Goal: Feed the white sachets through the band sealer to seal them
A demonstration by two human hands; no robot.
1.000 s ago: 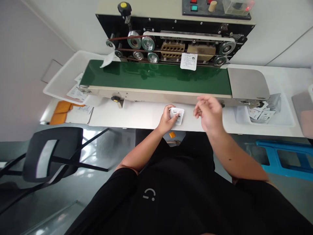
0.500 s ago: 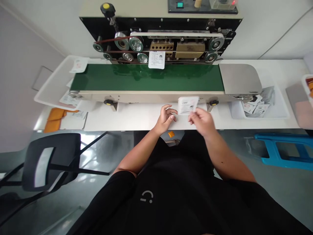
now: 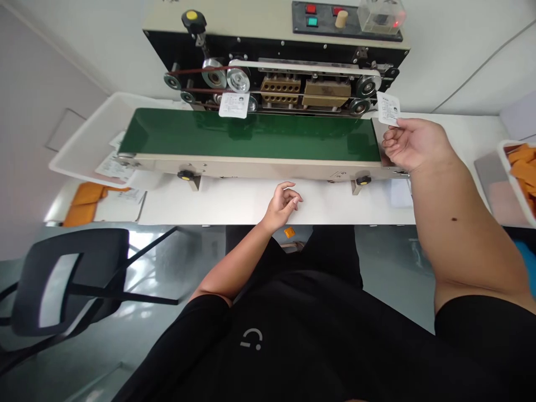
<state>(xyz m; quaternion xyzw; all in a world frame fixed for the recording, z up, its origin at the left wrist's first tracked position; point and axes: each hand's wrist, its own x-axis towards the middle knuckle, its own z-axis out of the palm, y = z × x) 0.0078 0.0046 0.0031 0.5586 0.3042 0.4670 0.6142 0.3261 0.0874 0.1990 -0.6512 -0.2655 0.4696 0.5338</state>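
Observation:
My right hand (image 3: 412, 139) pinches the lower edge of a small white printed sachet (image 3: 388, 108). It holds the sachet upright at the right end of a band sealing machine (image 3: 305, 56), beside the lower right pulley. A second white sachet (image 3: 234, 105) sits in the machine's belts further left, hanging over the green conveyor belt (image 3: 293, 137). My left hand (image 3: 282, 206) rests at the front of the white table (image 3: 234, 201), with its fingers loosely curled apart and nothing in them.
At the left, a white bin (image 3: 87, 134) holds several sachets, with orange packets (image 3: 86, 204) in front of it. Another bin of orange packets (image 3: 523, 167) stands at the far right. A black chair (image 3: 75, 279) is at the lower left, and an orange packet (image 3: 289, 232) shows below the table edge.
My right hand has carried its sachet right and up from in front of the conveyor to the machine's right end. The sachet in the belts has travelled left. My left hand has barely moved.

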